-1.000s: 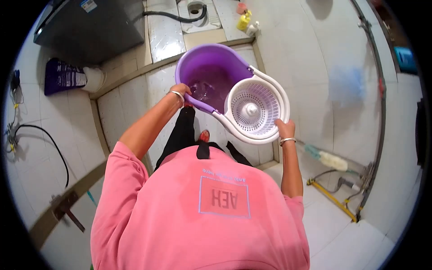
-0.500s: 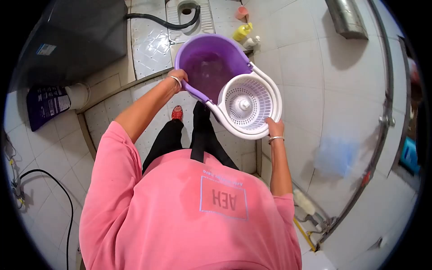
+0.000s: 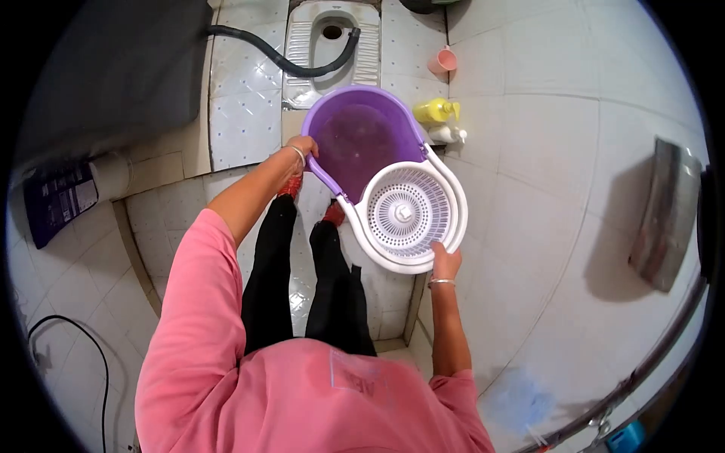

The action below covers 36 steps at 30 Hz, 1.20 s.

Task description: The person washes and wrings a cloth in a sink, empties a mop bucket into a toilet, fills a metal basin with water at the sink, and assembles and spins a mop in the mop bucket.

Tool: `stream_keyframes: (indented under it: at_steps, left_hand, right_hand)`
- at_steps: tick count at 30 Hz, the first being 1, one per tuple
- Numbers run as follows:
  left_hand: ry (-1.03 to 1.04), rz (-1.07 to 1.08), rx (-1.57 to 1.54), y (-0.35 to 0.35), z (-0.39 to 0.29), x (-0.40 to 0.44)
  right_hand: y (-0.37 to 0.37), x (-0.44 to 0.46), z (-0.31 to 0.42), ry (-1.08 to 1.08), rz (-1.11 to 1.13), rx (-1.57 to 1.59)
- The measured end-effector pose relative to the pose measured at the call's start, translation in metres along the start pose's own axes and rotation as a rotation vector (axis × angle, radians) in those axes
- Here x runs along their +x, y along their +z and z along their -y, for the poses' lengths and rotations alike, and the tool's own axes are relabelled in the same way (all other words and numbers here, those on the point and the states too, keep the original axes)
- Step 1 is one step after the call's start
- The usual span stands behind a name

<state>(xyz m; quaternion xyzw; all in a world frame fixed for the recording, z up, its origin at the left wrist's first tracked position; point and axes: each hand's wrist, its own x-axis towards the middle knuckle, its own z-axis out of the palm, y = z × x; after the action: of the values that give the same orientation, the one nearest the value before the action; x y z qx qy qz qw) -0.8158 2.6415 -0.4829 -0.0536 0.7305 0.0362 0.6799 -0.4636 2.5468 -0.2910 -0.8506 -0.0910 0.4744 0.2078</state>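
Between my hands is a purple mop bucket (image 3: 389,102) with murky water in its wide part. A white spin basket (image 3: 404,213) is fitted in its narrower near end. My left hand (image 3: 303,147) is closed round the purple rim on the left. At the lower right, my right hand (image 3: 445,263) grips the white rim beside the basket. The undersides of both hands' grips are hidden.
Ahead, a squat toilet (image 3: 302,57) has a black hose (image 3: 272,53) lying over it. Yellow bottle (image 3: 434,111), white bottle (image 3: 447,135) and pink cup (image 3: 442,60) stand by the right wall. A dark appliance (image 3: 113,75) is at left; a raised step edge (image 3: 162,167) crosses the floor.
The toilet shows more fully beyond the bucket, and the view has shifted forward. My feet have changed position. Both hands have kept their hold on the bucket.
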Motion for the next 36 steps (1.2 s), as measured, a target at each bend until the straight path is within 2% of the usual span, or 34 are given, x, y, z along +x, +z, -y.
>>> stream_keyframes:
  at_steps: [1, 4, 5, 9, 14, 16, 19, 22, 26, 27, 30, 31, 34, 36]
  left_hand:
    - [0.027, 0.0, 0.03, -0.003, 0.003, 0.024]
    - [-0.126, 0.041, -0.013, -0.002, -0.008, 0.057]
    - [-0.149, 0.029, 0.019, -0.001, -0.016, 0.059]
    - [-0.2, 0.021, 0.127, -0.001, -0.048, 0.074]
    - [-0.272, 0.035, 0.194, -0.011, -0.063, 0.112]
    - [-0.303, 0.027, 0.192, -0.013, -0.063, 0.119]
    - [-0.299, 0.157, 0.21, -0.019, -0.069, 0.123]
    - [-0.364, -0.003, 0.205, -0.011, -0.095, 0.114]
    - [-0.357, -0.01, 0.186, -0.016, -0.101, 0.121]
    - [-0.244, 0.081, 0.14, -0.019, -0.1, 0.121]
    - [-0.128, -0.017, 0.182, -0.012, -0.12, 0.112]
    - [-0.097, 0.018, 0.17, -0.011, -0.127, 0.106]
    - [-0.049, -0.102, 0.062, -0.005, -0.131, 0.105]
    - [-0.025, -0.103, 0.039, -0.006, -0.125, 0.113]
  right_hand:
    - [0.009, 0.008, -0.001, 0.002, 0.005, 0.01]
    - [0.032, 0.023, -0.003, 0.02, -0.021, -0.011]
    - [0.042, 0.022, 0.008, 0.071, -0.06, -0.128]
    - [0.068, 0.036, 0.004, 0.11, -0.086, -0.058]
    - [0.101, 0.04, 0.048, 0.272, -0.059, -0.144]
    - [0.109, 0.041, 0.053, 0.271, -0.056, -0.125]
    - [0.113, 0.048, 0.056, 0.227, -0.022, -0.101]
    - [0.13, 0.046, 0.086, 0.27, 0.027, -0.081]
    - [0.151, 0.045, 0.117, 0.26, 0.085, -0.115]
    - [0.155, 0.05, 0.121, 0.274, 0.066, -0.109]
    - [0.171, 0.054, 0.146, 0.268, 0.161, -0.104]
    - [0.18, 0.055, 0.156, 0.254, 0.185, -0.094]
    - [0.201, 0.067, 0.169, 0.205, 0.202, -0.087]
    - [0.211, 0.068, 0.178, 0.189, 0.195, -0.087]
